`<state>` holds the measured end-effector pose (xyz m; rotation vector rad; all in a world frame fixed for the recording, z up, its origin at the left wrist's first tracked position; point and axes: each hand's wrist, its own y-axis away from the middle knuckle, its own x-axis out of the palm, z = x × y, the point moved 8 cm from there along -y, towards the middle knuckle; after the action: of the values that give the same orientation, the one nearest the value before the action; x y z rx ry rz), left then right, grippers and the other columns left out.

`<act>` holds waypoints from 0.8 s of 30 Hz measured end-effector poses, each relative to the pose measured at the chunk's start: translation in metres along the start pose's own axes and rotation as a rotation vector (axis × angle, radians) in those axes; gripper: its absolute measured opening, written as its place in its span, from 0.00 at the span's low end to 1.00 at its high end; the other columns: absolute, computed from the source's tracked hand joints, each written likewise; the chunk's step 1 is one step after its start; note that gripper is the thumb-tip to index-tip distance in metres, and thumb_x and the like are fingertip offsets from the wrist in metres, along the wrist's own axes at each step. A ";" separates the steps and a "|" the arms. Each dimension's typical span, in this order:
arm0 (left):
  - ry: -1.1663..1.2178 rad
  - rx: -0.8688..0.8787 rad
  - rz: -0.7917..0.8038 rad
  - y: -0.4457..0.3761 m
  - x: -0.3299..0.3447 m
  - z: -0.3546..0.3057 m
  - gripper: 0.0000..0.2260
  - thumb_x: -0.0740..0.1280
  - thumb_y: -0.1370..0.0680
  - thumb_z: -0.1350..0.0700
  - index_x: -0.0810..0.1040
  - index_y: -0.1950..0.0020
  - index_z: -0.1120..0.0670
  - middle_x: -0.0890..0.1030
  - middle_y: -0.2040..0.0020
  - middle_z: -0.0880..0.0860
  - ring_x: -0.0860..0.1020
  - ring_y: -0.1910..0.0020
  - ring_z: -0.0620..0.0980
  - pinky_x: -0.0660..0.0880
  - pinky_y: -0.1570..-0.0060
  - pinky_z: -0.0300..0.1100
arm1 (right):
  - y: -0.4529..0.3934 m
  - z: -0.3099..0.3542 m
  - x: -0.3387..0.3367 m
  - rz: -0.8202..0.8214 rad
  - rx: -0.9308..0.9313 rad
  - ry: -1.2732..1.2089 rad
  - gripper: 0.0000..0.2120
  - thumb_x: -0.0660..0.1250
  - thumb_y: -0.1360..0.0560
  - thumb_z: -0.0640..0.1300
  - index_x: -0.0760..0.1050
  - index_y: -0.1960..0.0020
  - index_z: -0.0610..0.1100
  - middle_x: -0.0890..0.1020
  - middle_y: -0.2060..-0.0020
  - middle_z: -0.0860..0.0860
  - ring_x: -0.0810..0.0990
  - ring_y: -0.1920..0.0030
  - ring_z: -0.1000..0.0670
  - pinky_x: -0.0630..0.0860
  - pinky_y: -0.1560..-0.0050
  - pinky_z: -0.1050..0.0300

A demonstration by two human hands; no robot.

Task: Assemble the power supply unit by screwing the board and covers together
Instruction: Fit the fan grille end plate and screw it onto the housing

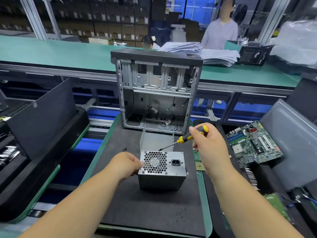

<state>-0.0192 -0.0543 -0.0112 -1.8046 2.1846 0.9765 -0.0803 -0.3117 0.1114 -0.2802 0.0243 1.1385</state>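
A grey metal power supply unit (171,179) stands on the black mat (151,212), its honeycomb fan grille and power socket facing up. My left hand (126,164) grips its left edge, thumb on the grille corner. My right hand (208,145) holds a yellow-and-black screwdriver (186,137); the tip hovers just above the unit's far top edge. A bent grey metal cover (155,140) stands behind the unit. A few small black screws (124,149) lie on the mat to the left.
An open, empty computer case (157,93) stands upright at the back of the mat. A green motherboard (253,143) lies on the right, small boards (199,162) beside the unit. Black panels (41,117) lean at left. Two people stand beyond the green bench (60,54).
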 end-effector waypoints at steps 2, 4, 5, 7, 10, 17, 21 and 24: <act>0.000 -0.007 0.004 -0.001 0.000 0.000 0.08 0.74 0.25 0.54 0.82 0.63 0.56 0.85 0.65 0.54 0.78 0.67 0.50 0.80 0.52 0.48 | 0.000 -0.001 0.000 -0.004 0.002 0.011 0.10 0.66 0.21 0.46 0.73 0.56 0.41 0.76 0.75 0.57 0.76 0.71 0.61 0.69 0.61 0.56; 0.002 -0.014 0.013 -0.002 0.001 0.000 0.08 0.73 0.25 0.55 0.82 0.62 0.57 0.85 0.64 0.56 0.77 0.66 0.52 0.80 0.49 0.51 | 0.000 -0.003 -0.001 -0.011 0.013 0.039 0.09 0.67 0.22 0.48 0.74 0.58 0.44 0.77 0.74 0.57 0.74 0.71 0.59 0.70 0.61 0.55; 0.003 -0.016 0.015 -0.002 0.001 0.000 0.08 0.73 0.25 0.55 0.82 0.62 0.58 0.85 0.64 0.56 0.77 0.66 0.52 0.80 0.49 0.52 | 0.001 -0.004 -0.002 -0.015 0.018 0.047 0.09 0.67 0.22 0.49 0.74 0.58 0.45 0.77 0.74 0.57 0.73 0.71 0.58 0.71 0.61 0.55; 0.008 -0.017 0.013 -0.003 0.002 0.001 0.08 0.73 0.25 0.55 0.82 0.62 0.58 0.85 0.64 0.56 0.76 0.66 0.52 0.80 0.49 0.53 | 0.000 -0.003 -0.002 -0.016 0.020 0.046 0.09 0.67 0.22 0.49 0.74 0.58 0.46 0.77 0.74 0.57 0.73 0.71 0.58 0.71 0.61 0.55; 0.012 -0.021 0.022 -0.004 0.003 0.002 0.09 0.73 0.25 0.55 0.82 0.60 0.60 0.85 0.61 0.58 0.76 0.65 0.52 0.80 0.48 0.54 | 0.001 -0.001 -0.002 -0.006 0.015 0.047 0.09 0.66 0.22 0.48 0.74 0.57 0.45 0.78 0.74 0.58 0.74 0.71 0.60 0.70 0.61 0.56; 0.011 -0.029 0.028 -0.010 0.003 0.007 0.10 0.73 0.25 0.53 0.82 0.60 0.60 0.85 0.60 0.61 0.74 0.65 0.52 0.79 0.47 0.58 | -0.001 0.002 -0.002 0.005 0.008 0.066 0.08 0.66 0.22 0.48 0.74 0.58 0.45 0.78 0.73 0.59 0.73 0.71 0.58 0.71 0.61 0.55; -0.001 -0.011 0.042 -0.014 0.007 0.009 0.09 0.73 0.25 0.52 0.80 0.61 0.55 0.84 0.65 0.53 0.76 0.65 0.52 0.80 0.49 0.53 | -0.001 0.015 0.001 0.087 -0.039 0.154 0.08 0.67 0.23 0.45 0.73 0.61 0.48 0.78 0.72 0.57 0.73 0.71 0.59 0.70 0.63 0.59; -0.162 0.021 -0.004 -0.015 0.003 0.002 0.09 0.73 0.26 0.49 0.79 0.58 0.54 0.83 0.63 0.51 0.77 0.64 0.49 0.77 0.54 0.44 | 0.004 0.027 0.007 0.171 -0.112 0.286 0.08 0.68 0.25 0.42 0.72 0.62 0.45 0.77 0.71 0.59 0.76 0.70 0.61 0.69 0.70 0.72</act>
<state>-0.0066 -0.0566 -0.0196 -1.6572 2.0857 1.0556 -0.0840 -0.2975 0.1359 -0.5482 0.2414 1.2637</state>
